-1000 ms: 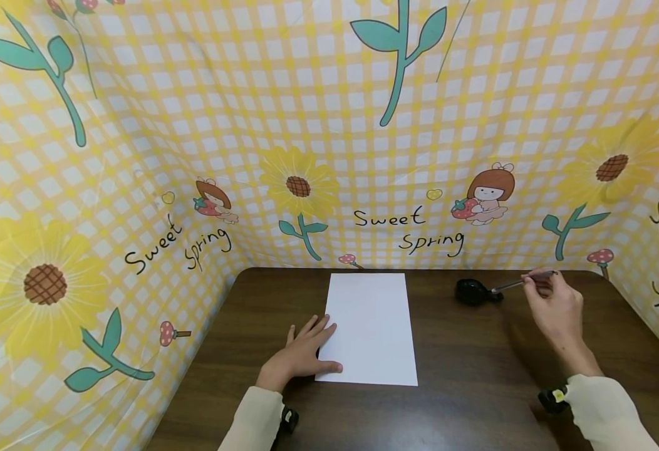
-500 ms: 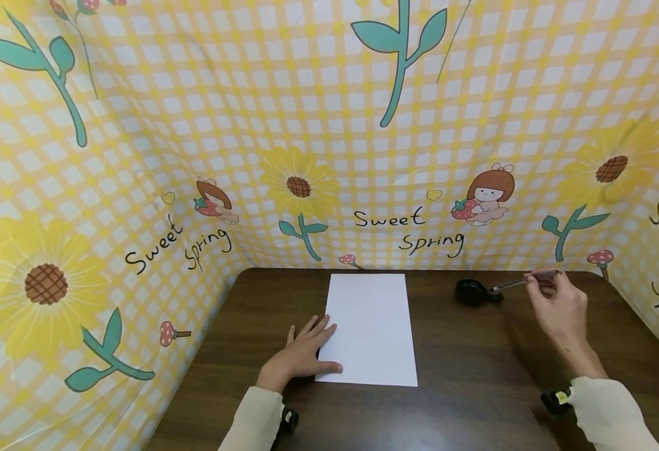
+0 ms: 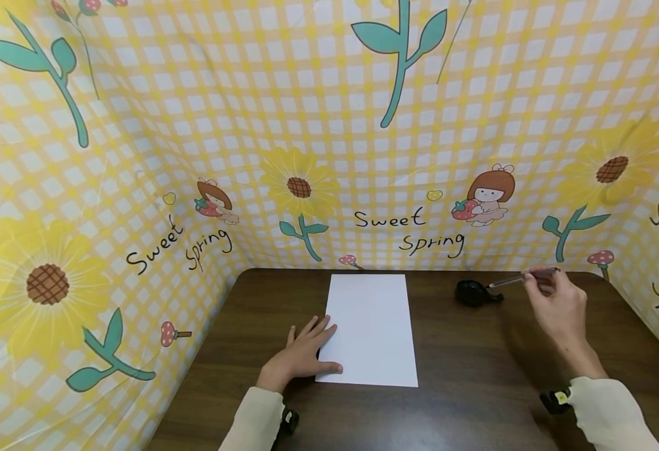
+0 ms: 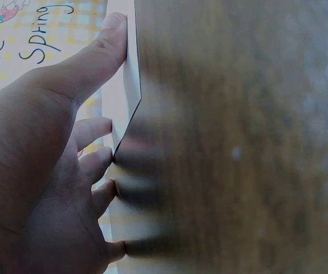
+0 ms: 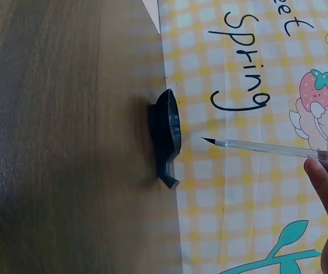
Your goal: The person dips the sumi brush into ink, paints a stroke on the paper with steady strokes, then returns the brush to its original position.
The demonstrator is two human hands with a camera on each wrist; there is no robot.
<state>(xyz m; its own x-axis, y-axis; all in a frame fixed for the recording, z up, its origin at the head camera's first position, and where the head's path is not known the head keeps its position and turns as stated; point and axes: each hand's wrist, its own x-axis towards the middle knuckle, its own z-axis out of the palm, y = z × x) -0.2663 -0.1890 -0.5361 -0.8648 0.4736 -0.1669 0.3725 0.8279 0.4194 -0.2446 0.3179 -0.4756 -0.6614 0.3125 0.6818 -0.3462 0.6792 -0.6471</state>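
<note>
A sheet of white paper [image 3: 371, 332] lies on the table, and my left hand [image 3: 300, 354] rests along its left edge with fingers spread. In the left wrist view, the thumb [image 4: 104, 54] lies over the paper and other fingertips touch down near its corner. My right hand [image 3: 559, 307] pinches a slim paintbrush [image 3: 512, 280] with a clear handle and a dark pointed tip. Just left of the tip sits a small black dish [image 3: 470, 293] with a stubby handle. In the right wrist view, the brush [image 5: 266, 148] is apart from the dish [image 5: 166, 125], raised above it.
The dark wooden table [image 3: 453, 407] has rounded far corners. A yellow checked cloth [image 3: 329, 94] printed with flowers and lettering rises behind the table and along both sides. Each wrist wears a black strap.
The brush tip has shifted slightly left and up, from near the dish's handle to beside its far rim. My right hand has moved slightly right. The left hand and paper stay put.
</note>
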